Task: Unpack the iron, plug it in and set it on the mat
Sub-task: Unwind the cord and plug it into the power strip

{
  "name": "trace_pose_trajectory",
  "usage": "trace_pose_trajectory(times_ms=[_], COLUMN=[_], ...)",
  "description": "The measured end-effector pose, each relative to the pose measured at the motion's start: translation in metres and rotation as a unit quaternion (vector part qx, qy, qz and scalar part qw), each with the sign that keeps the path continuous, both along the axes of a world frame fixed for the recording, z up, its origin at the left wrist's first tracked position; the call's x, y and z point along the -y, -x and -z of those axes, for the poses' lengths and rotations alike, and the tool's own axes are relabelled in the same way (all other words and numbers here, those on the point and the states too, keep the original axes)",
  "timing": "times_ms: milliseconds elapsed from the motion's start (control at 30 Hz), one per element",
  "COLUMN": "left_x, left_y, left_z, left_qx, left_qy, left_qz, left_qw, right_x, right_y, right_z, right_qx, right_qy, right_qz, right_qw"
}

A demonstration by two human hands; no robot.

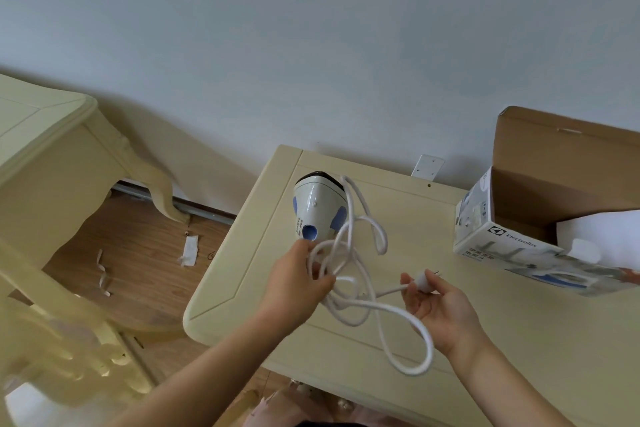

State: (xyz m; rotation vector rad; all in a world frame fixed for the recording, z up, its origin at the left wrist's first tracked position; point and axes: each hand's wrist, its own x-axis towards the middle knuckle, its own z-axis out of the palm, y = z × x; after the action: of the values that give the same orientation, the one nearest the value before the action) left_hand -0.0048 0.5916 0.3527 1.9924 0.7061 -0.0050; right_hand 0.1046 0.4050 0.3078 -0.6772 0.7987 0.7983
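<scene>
1. Finding the iron [318,208], white with blue patches, resting on the cream table [519,340] near its far left corner, out of the box and just beyond the left hand, with a dark edge showing at its far end.
2. Grasping with the left hand [294,282]: curling the fingers round several loops of the white cord [367,305] just in front of the iron, and reaching the thumb up close to the blue opening on the iron's near end. Not being able to tell whether the thumb is touching the iron.
3. Pinching the plug [424,279] with the right hand [440,308], palm turned up, thumb and fingertips closing on the plug's white body, and pointing its bare prongs away toward the box.
4. Letting the rest of the cord sprawl in loose, tangled loops across the tabletop between the two hands, with one long loop curving down toward the table's near edge below the right wrist.
5. Keeping the cardboard box [502,239] on the table at the right, well apart from the iron, flaps standing open, white packing paper [602,236] sticking out of it, printed side facing the camera.
6. Looking past the table at a pale wall and a small white bracket [427,166] just behind the table's far edge. Also taking in carved cream furniture [52,156] at the left over a wooden floor [138,253], with paper scraps [189,250] lying on the boards.
</scene>
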Motion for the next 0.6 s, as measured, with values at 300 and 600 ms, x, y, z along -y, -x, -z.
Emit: trace_pose_trajectory(times_ms=[300, 600], left_x=[0.002, 0.002], left_y=[-0.001, 0.000], left_z=[-0.021, -0.030], left_qx=[0.061, 0.090], left_qy=[0.175, 0.241], left_qz=[-0.014, -0.043], left_qw=[0.983, 0.965], right_x=[-0.001, -0.001], right_y=[0.016, 0.036], right_z=[0.014, 0.003], right_qx=[-0.024, 0.090], right_qy=[0.106, 0.197], right_qz=[-0.163, -0.378], right_qw=[0.981, 0.900])
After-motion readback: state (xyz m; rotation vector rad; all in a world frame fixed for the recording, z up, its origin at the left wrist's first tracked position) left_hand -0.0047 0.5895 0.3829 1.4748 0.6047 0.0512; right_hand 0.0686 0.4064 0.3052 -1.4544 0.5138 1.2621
